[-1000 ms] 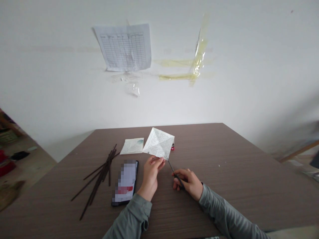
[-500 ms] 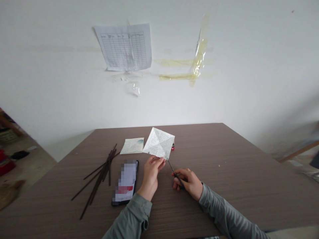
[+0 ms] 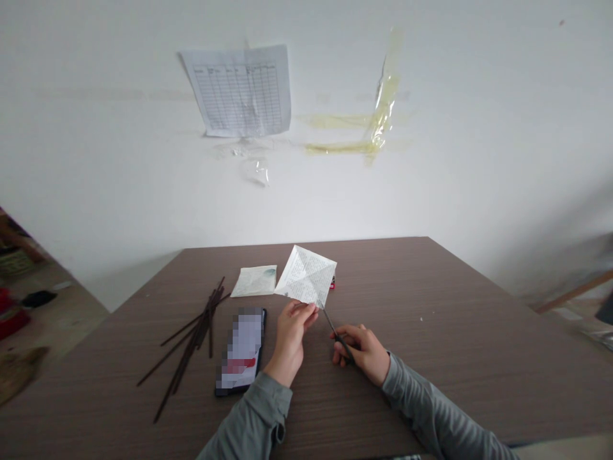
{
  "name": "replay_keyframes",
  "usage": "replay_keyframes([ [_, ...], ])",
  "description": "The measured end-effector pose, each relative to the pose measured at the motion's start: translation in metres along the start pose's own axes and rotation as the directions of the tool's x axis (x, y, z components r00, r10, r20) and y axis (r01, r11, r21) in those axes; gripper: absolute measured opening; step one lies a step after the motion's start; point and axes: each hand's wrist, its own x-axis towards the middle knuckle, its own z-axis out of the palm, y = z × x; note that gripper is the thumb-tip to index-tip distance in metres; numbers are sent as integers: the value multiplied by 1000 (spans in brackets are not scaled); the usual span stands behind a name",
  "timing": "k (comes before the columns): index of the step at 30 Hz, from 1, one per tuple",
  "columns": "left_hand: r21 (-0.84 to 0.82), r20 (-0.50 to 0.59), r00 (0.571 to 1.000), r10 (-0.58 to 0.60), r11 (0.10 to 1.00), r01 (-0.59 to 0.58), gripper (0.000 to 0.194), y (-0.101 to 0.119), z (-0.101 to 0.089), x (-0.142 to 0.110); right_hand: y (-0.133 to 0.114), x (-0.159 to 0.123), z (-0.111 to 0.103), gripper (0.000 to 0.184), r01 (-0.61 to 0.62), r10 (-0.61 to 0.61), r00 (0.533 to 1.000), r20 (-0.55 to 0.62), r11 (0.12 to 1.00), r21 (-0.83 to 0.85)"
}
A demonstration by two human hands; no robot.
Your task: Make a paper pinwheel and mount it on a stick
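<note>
My left hand [image 3: 293, 335] pinches the near edge of a square sheet of printed paper [image 3: 307, 276], which has crossing fold creases and is raised with one corner pointing away. In my right hand [image 3: 360, 348] is a pair of dark-handled scissors [image 3: 335, 332], its fingers closed round the handles. The tips of the blades meet the paper's near corner, close to my left thumb. Whether the blades are cutting in is too small to tell. Behind the paper's right corner, part of a small red item [image 3: 332, 282] shows; the rest of it is hidden.
On the brown table [image 3: 454, 332], a pale folded paper packet [image 3: 255, 281] lies left of the sheet. A phone [image 3: 242, 351] with a blurred screen lies beside my left forearm. Several thin dark sticks [image 3: 198, 329] are heaped farther left. A white wall [image 3: 335, 198] bounds the table's back.
</note>
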Motion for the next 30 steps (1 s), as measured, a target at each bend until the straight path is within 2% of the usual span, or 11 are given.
replay_keyframes([
  [3, 1, -2, 1000, 2, 1000, -2, 43, -1, 0, 1, 2, 1, 0, 58, -15, 11, 998, 60, 998, 67],
  [15, 2, -1, 1000, 22, 1000, -22, 46, -4, -2, 2, 6, 0, 2, 60, -12, 8, 999, 45, 997, 78],
  [18, 6, -1, 1000, 20, 1000, -20, 47, -5, -2, 3, 2, 1, -1, 59, -3, 0, 999, 47, 998, 70],
  [23, 7, 4, 1000, 14, 1000, -14, 45, -4, -3, 3, -10, 3, -7, 62, -29, 24, 992, 127, 999, 39],
  [30, 2, -4, 1000, 12, 1000, -12, 44, -3, -1, 3, -13, 2, -7, 58, -31, 26, 991, 134, 999, 37],
])
